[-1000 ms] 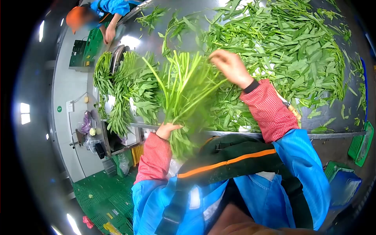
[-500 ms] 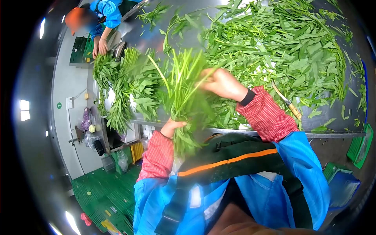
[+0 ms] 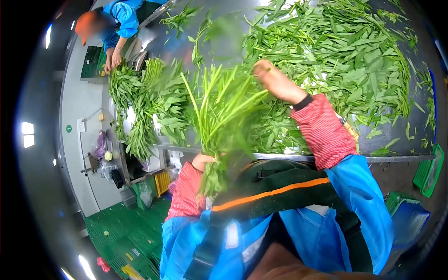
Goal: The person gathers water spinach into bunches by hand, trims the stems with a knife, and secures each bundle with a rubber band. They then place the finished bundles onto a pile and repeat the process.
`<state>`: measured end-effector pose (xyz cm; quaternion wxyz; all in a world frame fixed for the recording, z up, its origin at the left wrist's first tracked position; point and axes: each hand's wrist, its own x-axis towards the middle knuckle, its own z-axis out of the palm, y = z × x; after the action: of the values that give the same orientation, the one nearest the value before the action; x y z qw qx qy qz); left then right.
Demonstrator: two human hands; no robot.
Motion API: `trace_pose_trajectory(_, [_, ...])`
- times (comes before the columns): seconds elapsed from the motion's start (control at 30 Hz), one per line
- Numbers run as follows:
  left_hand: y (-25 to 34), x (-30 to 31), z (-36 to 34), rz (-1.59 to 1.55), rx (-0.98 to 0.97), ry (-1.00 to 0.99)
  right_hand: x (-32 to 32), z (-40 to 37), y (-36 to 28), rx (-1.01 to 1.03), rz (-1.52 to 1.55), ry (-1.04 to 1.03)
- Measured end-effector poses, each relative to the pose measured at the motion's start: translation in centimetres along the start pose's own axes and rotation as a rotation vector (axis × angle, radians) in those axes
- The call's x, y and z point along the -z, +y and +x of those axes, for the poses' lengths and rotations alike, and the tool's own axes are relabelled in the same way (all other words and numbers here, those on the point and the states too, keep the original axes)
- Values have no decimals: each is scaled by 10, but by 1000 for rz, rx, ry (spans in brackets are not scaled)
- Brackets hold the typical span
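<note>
My left hand point(image 3: 203, 161) is closed round a bunch of leafy greens point(image 3: 217, 109), which look like water spinach. The bunch stands upright over the table's front edge, pale stems fanned out at the top and leaves hanging below my fist. My right hand point(image 3: 275, 81) is up and to the right of the stems, apart from them, over the big heap of greens point(image 3: 336, 74). Its fingers are somewhat blurred but look loose, with nothing plain in them. A blurred green leafy piece point(image 3: 226, 35) shows above the bunch.
Bundled greens point(image 3: 170, 112) lie along the table's left side. At the far left, a co-worker's hands point(image 3: 114, 58) touch greens. The knife's handle point(image 3: 351, 129) shows beside my right sleeve. Green crates point(image 3: 119, 228) lie on the left, and a green basket point(image 3: 428, 172) stands right.
My right hand has left the stems and moved up and right. My left hand and the bunch have dropped slightly. A blurred green piece now shows above, and my sleeve covers the knife's blade.
</note>
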<state>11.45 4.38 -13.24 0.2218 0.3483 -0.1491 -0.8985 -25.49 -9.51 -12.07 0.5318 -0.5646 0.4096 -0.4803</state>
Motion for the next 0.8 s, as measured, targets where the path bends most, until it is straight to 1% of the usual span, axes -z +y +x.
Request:
trace_pose_trajectory(0.03, [-1,-2,0,-10,13,-13,-11,3,6,71,-162,5])
trace_pose_trajectory(0.07, [-2,-6,0,-20,24,-25,-18,2,8,117,-313,73])
trace_pose_trajectory(0.1, [-2,-9,-1,14,-1,-14,-13,1,-10,-79,-378,174])
trace_pose_trajectory(0.13, [-2,-12,-3,48,-25,-3,-5,5,10,165,-478,370])
trace_pose_trajectory(0.17, [-3,-8,-9,98,-1,67,17,11,8,-66,-394,328])
trace_pose_trajectory(0.2, [0,-14,-10,91,10,63,38,14,5,-296,-308,286])
trace_pose_trajectory(0.27, [5,-25,-13,78,33,55,49,10,14,-131,-199,338])
trace_pose_trajectory(0.3, [4,-27,-16,10,22,54,43,8,15,-108,-88,296])
trace_pose_trajectory(0.33, [5,-29,-15,-30,13,18,40,1,13,-276,-98,190])
trace_pose_trajectory(0.4, [6,-32,-13,-109,1,-55,9,-9,-9,-147,157,129])
trace_pose_trajectory(0.43, [0,-9,-11,-160,-1,-147,3,-8,-17,-61,63,12])
trace_pose_trajectory(0.47, [-2,-7,-8,-209,-2,-191,-3,-7,-23,23,-31,-102])
trace_pose_trajectory(0.5, [-5,-5,-6,-258,-1,-235,-19,-5,-31,-45,-178,-86])
trace_pose_trajectory(0.53, [-7,-3,-3,-307,2,-279,-27,-11,-42,-19,-497,-29])
trace_pose_trajectory(0.6, [-4,-13,-1,-307,4,-264,-29,-2,-33,62,-534,-121])
trace_pose_trajectory(0.67, [-2,-12,-3,-278,4,-225,-22,6,-5,39,-575,162])
trace_pose_trajectory(0.7, [-1,-17,-5,-234,-5,-173,-8,13,16,51,-431,254])
trace_pose_trajectory(0.73, [0,-21,-7,-189,-12,-120,8,19,25,-134,-263,323])
trace_pose_trajectory(0.77, [5,-42,-7,-120,-23,-45,17,15,32,-120,-159,260])
trace_pose_trajectory(0.8, [6,-51,-7,-95,-29,-15,19,13,33,-111,-55,199])
